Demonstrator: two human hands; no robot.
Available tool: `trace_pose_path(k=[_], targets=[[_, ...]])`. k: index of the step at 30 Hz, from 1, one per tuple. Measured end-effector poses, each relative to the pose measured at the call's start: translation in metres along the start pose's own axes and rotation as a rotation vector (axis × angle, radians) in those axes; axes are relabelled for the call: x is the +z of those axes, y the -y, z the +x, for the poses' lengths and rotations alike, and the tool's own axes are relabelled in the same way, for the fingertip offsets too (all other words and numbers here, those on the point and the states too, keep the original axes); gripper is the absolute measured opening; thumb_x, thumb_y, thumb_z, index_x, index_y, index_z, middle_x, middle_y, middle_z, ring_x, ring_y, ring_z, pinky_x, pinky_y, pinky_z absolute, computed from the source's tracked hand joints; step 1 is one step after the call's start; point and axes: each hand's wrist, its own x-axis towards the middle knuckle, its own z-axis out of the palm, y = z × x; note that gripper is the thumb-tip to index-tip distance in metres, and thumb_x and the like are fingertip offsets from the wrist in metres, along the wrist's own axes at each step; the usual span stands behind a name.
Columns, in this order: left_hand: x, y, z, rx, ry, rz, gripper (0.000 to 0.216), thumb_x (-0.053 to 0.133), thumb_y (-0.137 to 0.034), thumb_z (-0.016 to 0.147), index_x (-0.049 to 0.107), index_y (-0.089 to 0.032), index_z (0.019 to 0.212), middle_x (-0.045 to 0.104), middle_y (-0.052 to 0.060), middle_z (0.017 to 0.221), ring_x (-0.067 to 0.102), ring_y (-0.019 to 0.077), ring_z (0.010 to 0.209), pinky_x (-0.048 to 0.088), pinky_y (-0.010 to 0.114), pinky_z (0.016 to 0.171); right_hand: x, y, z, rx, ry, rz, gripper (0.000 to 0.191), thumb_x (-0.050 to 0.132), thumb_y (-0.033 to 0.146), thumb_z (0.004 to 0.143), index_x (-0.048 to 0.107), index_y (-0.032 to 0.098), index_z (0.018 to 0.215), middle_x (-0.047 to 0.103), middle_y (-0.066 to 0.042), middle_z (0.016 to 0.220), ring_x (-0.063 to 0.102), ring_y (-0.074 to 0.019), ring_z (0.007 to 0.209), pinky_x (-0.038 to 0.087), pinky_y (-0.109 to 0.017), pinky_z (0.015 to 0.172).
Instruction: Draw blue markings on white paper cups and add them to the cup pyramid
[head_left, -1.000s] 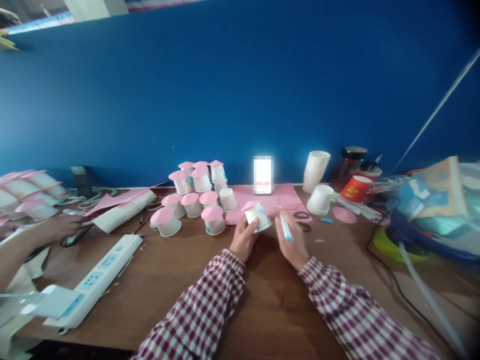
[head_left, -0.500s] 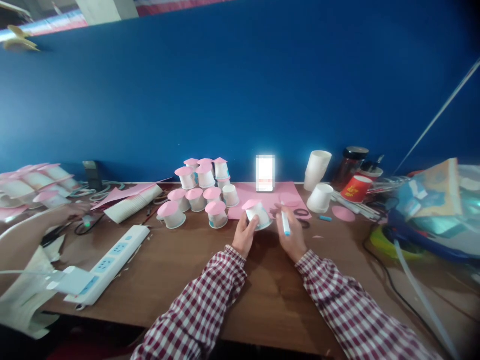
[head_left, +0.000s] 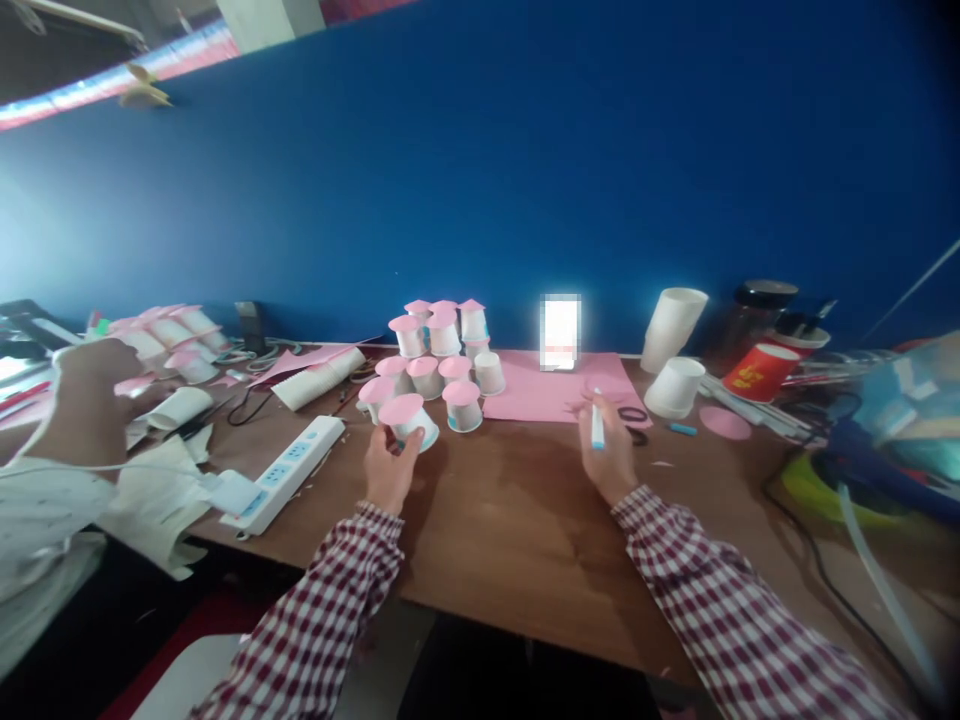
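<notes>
My left hand (head_left: 390,470) grips an upside-down white paper cup (head_left: 421,428) topped by a pink paper disc (head_left: 400,408). That cup is at the front of a group of similar pink-topped cups (head_left: 462,405), some stacked at the back. My right hand (head_left: 609,455) has its fingers around a white and light-blue marker (head_left: 598,432) above the front edge of a pink paper sheet (head_left: 517,400). Dark scissor handles (head_left: 634,414) lie just beside that hand. A small blue pen cap (head_left: 682,429) rests farther right.
Plain white cups (head_left: 673,388), a red cup (head_left: 765,372), and a loose pink disc (head_left: 724,422) are on the right. A glowing phone (head_left: 559,335) stands behind the sheet. Leftward are a power strip (head_left: 289,470), a cup stack (head_left: 319,378) and another person's arm (head_left: 86,390).
My left hand has carried the pink-topped cup left to the front of the cup group. My right hand still holds the marker near the pink sheet. The view has shifted left.
</notes>
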Motion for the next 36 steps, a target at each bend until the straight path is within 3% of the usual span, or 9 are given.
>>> trace_pose_path(k=[6,12,17,20,23,25,31,36], targets=[[0.006,0.013,0.023,0.111,0.047,0.371,0.045,0.059,-0.047,0.07,0.055,-0.016,0.103,0.064,0.009,0.094,0.06,0.024,0.085,0.046,0.036,0.076,-0.001,0.001,0.0,-0.019,0.003,-0.008,0.028,0.036,0.034,0.092,0.055,0.015,0.102,0.064,-0.011,0.098,0.059,-0.0224,0.095,0.044,-0.041,0.09],[0.019,0.01,0.029,0.068,0.057,0.58,0.038,0.052,-0.05,0.074,0.054,-0.018,0.094,0.064,0.014,0.095,0.059,0.0309,0.092,0.044,0.04,0.074,-0.001,0.002,-0.001,-0.02,0.009,0.005,0.028,0.036,0.035,0.092,0.055,0.015,0.101,0.064,-0.011,0.097,0.06,-0.0223,0.094,0.045,-0.04,0.089],[0.015,0.012,0.023,0.077,0.104,0.51,0.047,0.058,-0.049,0.071,0.05,-0.016,0.105,0.061,0.014,0.101,0.058,0.0289,0.095,0.044,0.039,0.08,-0.001,0.001,0.0,-0.005,0.028,-0.006,0.03,0.036,0.037,0.092,0.054,0.015,0.103,0.065,-0.011,0.098,0.061,-0.0231,0.092,0.047,-0.039,0.084],[0.007,0.018,0.009,0.152,0.031,0.445,0.052,0.055,-0.043,0.074,0.043,-0.013,0.115,0.055,0.015,0.11,0.054,0.0254,0.101,0.044,0.038,0.085,0.0,0.0,0.0,0.005,0.026,-0.01,0.032,0.036,0.038,0.092,0.054,0.015,0.105,0.065,-0.012,0.097,0.061,-0.0237,0.092,0.047,-0.04,0.084],[0.003,0.019,-0.003,0.315,0.117,0.563,0.038,0.05,-0.037,0.078,0.051,-0.016,0.11,0.053,0.013,0.108,0.049,0.0265,0.106,0.041,0.04,0.091,0.002,0.0,-0.001,0.016,0.048,0.005,0.032,0.036,0.039,0.092,0.054,0.015,0.105,0.066,-0.012,0.097,0.062,-0.0237,0.091,0.047,-0.04,0.084],[0.004,0.016,-0.006,0.368,0.169,0.669,0.042,0.048,-0.035,0.08,0.05,-0.018,0.118,0.051,0.014,0.113,0.047,0.0284,0.109,0.04,0.042,0.092,0.002,0.0,-0.001,0.027,0.062,0.013,0.032,0.037,0.039,0.092,0.054,0.016,0.105,0.066,-0.011,0.097,0.062,-0.0235,0.091,0.047,-0.04,0.084],[0.013,0.012,0.006,0.338,0.188,0.834,0.05,0.047,-0.037,0.079,0.047,-0.018,0.125,0.049,0.016,0.121,0.045,0.0331,0.111,0.039,0.045,0.091,0.001,0.002,-0.002,0.032,0.062,0.021,0.032,0.038,0.04,0.091,0.054,0.016,0.104,0.065,-0.012,0.099,0.061,-0.0242,0.093,0.046,-0.039,0.084],[0.012,0.023,0.014,0.348,0.186,0.691,0.039,0.046,-0.033,0.079,0.054,-0.016,0.113,0.053,0.014,0.117,0.047,0.0278,0.112,0.036,0.041,0.096,0.0,0.004,-0.002,0.052,0.095,0.049,0.031,0.039,0.04,0.091,0.054,0.016,0.104,0.066,-0.011,0.099,0.062,-0.0237,0.093,0.047,-0.038,0.084]])
